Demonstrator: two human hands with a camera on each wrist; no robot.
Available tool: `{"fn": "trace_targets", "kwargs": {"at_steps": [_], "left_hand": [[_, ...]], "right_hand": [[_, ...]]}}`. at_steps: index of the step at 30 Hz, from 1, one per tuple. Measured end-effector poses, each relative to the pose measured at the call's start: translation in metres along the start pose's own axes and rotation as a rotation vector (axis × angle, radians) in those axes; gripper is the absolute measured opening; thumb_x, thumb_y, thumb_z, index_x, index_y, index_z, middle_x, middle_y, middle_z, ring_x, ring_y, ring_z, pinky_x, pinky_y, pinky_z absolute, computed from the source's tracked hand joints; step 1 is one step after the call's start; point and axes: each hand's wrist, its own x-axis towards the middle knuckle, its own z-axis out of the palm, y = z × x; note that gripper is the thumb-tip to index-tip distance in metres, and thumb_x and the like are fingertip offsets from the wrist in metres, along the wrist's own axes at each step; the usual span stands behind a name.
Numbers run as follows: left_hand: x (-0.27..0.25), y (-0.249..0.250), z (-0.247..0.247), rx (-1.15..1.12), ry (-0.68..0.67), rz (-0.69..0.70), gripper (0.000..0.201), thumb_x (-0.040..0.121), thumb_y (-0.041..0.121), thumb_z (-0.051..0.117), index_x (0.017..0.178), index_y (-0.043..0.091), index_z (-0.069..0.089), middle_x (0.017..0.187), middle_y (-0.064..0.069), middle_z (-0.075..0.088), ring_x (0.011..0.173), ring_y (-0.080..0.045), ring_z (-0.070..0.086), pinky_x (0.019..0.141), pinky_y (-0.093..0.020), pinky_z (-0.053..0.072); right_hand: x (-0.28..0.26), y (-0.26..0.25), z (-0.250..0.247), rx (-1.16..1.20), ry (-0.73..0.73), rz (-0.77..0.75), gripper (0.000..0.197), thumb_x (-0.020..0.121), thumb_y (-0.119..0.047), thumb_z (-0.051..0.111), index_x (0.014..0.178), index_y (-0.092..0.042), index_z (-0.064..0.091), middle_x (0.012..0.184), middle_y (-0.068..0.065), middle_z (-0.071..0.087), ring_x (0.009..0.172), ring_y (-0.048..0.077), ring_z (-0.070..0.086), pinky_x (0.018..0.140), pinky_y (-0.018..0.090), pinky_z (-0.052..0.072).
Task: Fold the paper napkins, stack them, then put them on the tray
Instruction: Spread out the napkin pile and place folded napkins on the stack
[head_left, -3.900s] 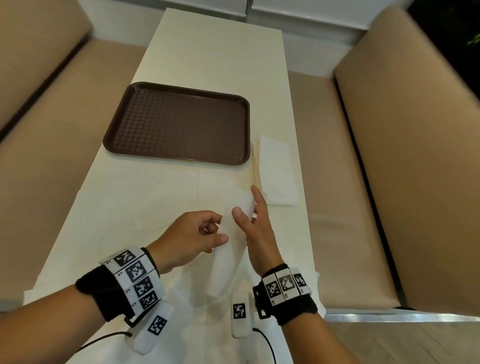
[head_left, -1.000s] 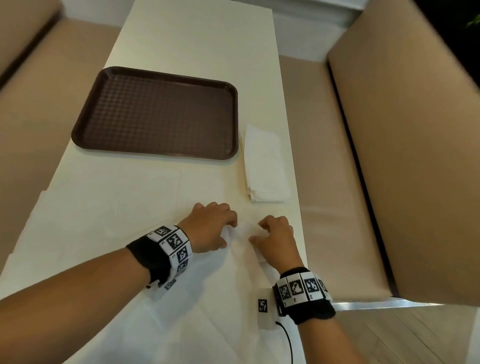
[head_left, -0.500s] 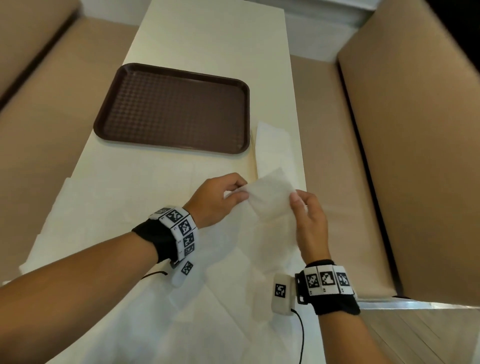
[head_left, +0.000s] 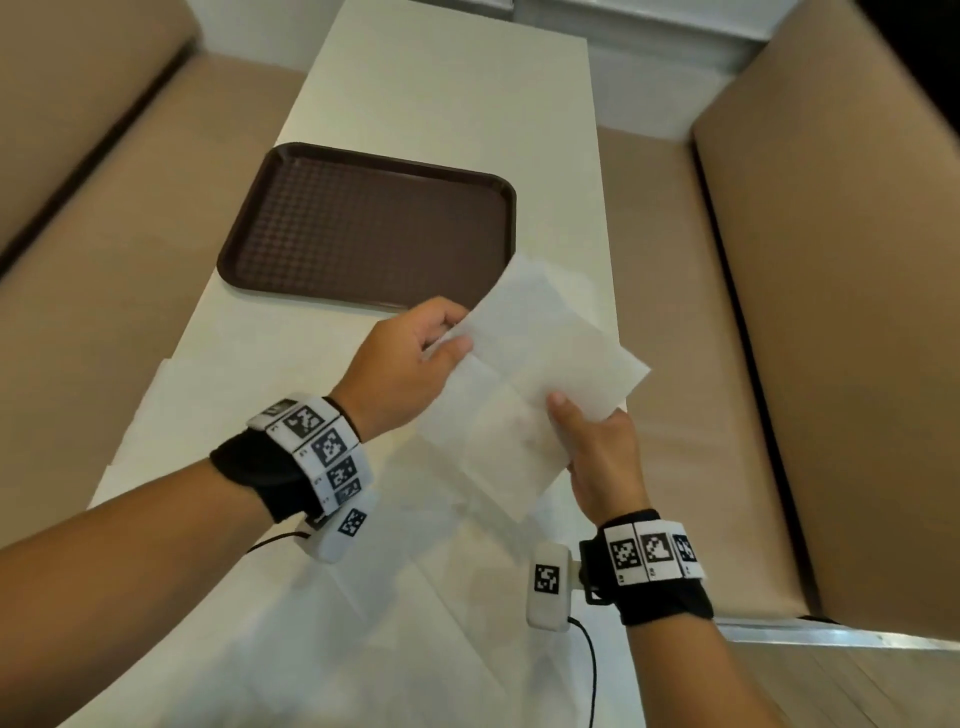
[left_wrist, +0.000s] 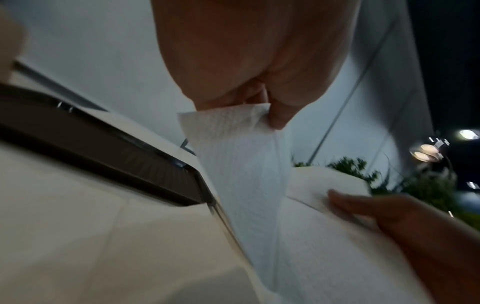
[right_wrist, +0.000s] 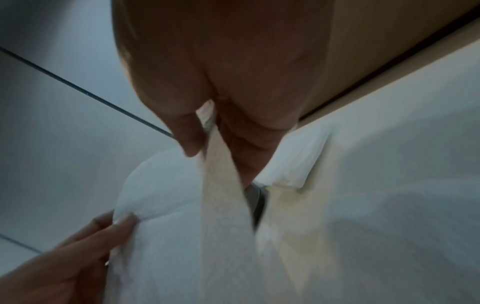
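Note:
A white paper napkin (head_left: 535, 364) hangs spread out in the air just near of the brown tray (head_left: 374, 223), which has nothing on it. My left hand (head_left: 452, 338) pinches its left edge between thumb and fingers. My right hand (head_left: 563, 410) pinches its near right edge, thumb on top. The left wrist view shows that left-hand pinch on a corner of the napkin (left_wrist: 241, 164), with the tray's rim (left_wrist: 130, 152) beside it. The right wrist view shows the napkin (right_wrist: 182, 195) between thumb and fingers, and a stack of folded napkins (right_wrist: 293, 160) on the table behind it.
Several unfolded white napkins (head_left: 311, 597) lie flat on the near part of the cream table (head_left: 441, 93). Tan padded benches run along the left (head_left: 104, 270) and the right (head_left: 831, 312). The table's right edge is close beside my right hand.
A second ago both hands were down on the napkins on the table. They have since lifted one napkin, which is now higher and spread wider between them.

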Motion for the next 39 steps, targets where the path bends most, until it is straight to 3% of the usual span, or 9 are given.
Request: {"fn": "trace_targets", "kwargs": {"at_steps": [5,10,13,18,23,27,31,34,39], "left_hand": [[-0.021,-0.002,0.010,0.133,-0.209,-0.014,0.025,0.099,0.036,0.061,0.122,0.032,0.067,0.108,0.024,0.070,0.091,-0.001,0.067,0.075,-0.012,0.046],[-0.029,-0.004,0.017,-0.177,-0.347,-0.132,0.022,0.103,0.020,0.055,0.117,0.023,0.073,0.116,0.008,0.070,0.099,-0.013,0.070,0.078,-0.028,0.058],[-0.021,-0.016,0.007,-0.110,-0.199,-0.151,0.026,0.095,0.013,0.067,0.101,0.036,0.077,0.128,0.012,0.058,0.105,-0.006,0.063,0.085,-0.017,0.047],[-0.024,-0.027,0.004,-0.285,-0.472,-0.399,0.028,0.094,0.003,0.065,0.105,0.025,0.079,0.106,0.009,0.074,0.087,-0.010,0.059,0.078,-0.025,0.047],[-0.030,-0.040,0.018,-0.224,-0.340,-0.452,0.026,0.092,0.008,0.070,0.102,0.030,0.079,0.099,-0.009,0.073,0.074,-0.011,0.054,0.071,-0.024,0.046],[-0.030,-0.046,0.024,-0.212,-0.304,-0.428,0.033,0.090,0.010,0.073,0.109,0.036,0.075,0.095,-0.020,0.068,0.072,-0.009,0.056,0.072,-0.027,0.047],[-0.011,-0.045,0.026,-0.198,-0.281,-0.354,0.044,0.089,0.005,0.073,0.121,0.034,0.069,0.135,0.001,0.061,0.071,-0.014,0.057,0.067,-0.026,0.050],[0.017,-0.039,0.030,-0.156,-0.247,-0.296,0.049,0.088,0.006,0.075,0.127,0.035,0.066,0.131,-0.015,0.064,0.070,-0.013,0.056,0.066,-0.026,0.052],[0.074,-0.030,0.040,-0.095,-0.239,-0.213,0.051,0.089,0.004,0.073,0.133,0.029,0.062,0.128,0.007,0.063,0.068,0.001,0.058,0.061,-0.018,0.051]], "right_hand": [[-0.002,0.010,0.022,0.019,-0.034,0.133,0.021,0.105,-0.014,0.052,0.117,-0.006,0.067,0.107,0.011,0.077,0.099,0.030,0.075,0.077,0.043,0.061],[-0.004,0.009,0.025,0.077,-0.041,0.259,0.028,0.096,0.003,0.050,0.086,-0.008,0.073,0.075,0.006,0.072,0.071,0.024,0.066,0.063,0.033,0.049],[-0.004,0.011,0.020,0.105,-0.029,0.290,0.021,0.091,0.003,0.052,0.095,-0.001,0.072,0.088,0.014,0.071,0.085,0.031,0.063,0.074,0.041,0.048],[-0.012,0.021,0.016,0.079,-0.121,0.364,0.028,0.084,-0.011,0.061,0.105,-0.001,0.074,0.113,0.023,0.073,0.112,0.046,0.066,0.104,0.061,0.047],[-0.017,0.030,0.004,0.231,-0.248,0.461,0.053,0.106,-0.049,0.043,0.136,-0.010,0.063,0.136,0.019,0.064,0.127,0.038,0.060,0.111,0.055,0.043],[-0.013,0.037,-0.002,-0.030,-0.234,0.326,0.028,0.097,-0.015,0.065,0.123,-0.004,0.068,0.119,0.018,0.073,0.115,0.042,0.067,0.100,0.054,0.054],[-0.006,0.035,-0.001,-0.148,-0.151,0.301,0.023,0.093,-0.013,0.069,0.115,-0.005,0.072,0.110,0.013,0.077,0.107,0.037,0.071,0.095,0.053,0.057],[0.004,0.027,-0.004,-0.181,-0.075,0.288,0.018,0.096,-0.010,0.065,0.113,-0.010,0.072,0.107,0.006,0.078,0.102,0.030,0.073,0.081,0.045,0.062],[0.039,0.011,-0.015,-0.211,0.076,0.186,0.009,0.097,-0.007,0.064,0.104,-0.013,0.067,0.098,0.004,0.074,0.077,0.014,0.068,0.057,0.026,0.055]]}}
